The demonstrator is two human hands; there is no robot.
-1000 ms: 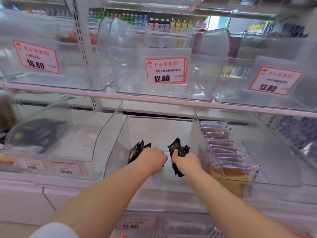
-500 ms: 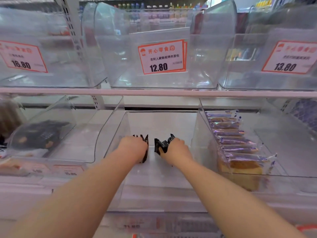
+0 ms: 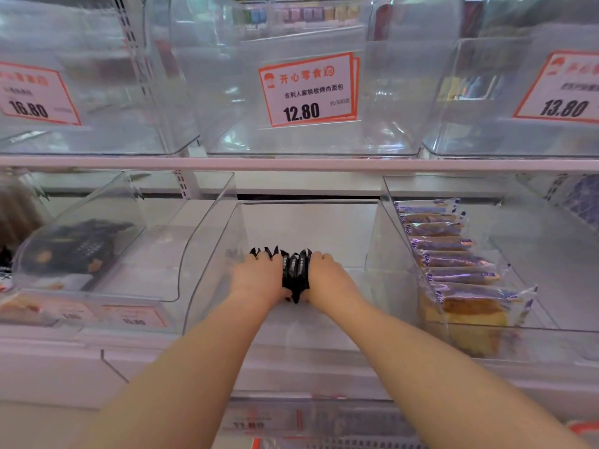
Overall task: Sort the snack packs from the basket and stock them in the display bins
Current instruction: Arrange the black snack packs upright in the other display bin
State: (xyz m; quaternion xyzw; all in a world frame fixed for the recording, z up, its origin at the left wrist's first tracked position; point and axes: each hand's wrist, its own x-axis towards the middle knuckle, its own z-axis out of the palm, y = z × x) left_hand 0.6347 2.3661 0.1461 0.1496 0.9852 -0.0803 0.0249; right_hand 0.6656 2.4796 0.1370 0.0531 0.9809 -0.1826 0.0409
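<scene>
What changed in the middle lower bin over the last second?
Both hands came together: the left hand and right hand now press their black snack packs into one upright bunch on the floor of the middle bin, deeper in than before. Neither hand has let go. The purple packs in the right bin stayed put.

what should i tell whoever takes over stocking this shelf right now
Left hand: curled on black snack packs, inside the middle lower bin.
Right hand: gripping the same cluster from the other side; the packs stand upright, pressed together between both hands.
Done: purple packs are lined up in the right bin; some dark packs sit in the left bin.
Left: release the black packs and straighten the row. The basket is out of view, so what remains in it cannot be told. The upper bins look empty.
</scene>
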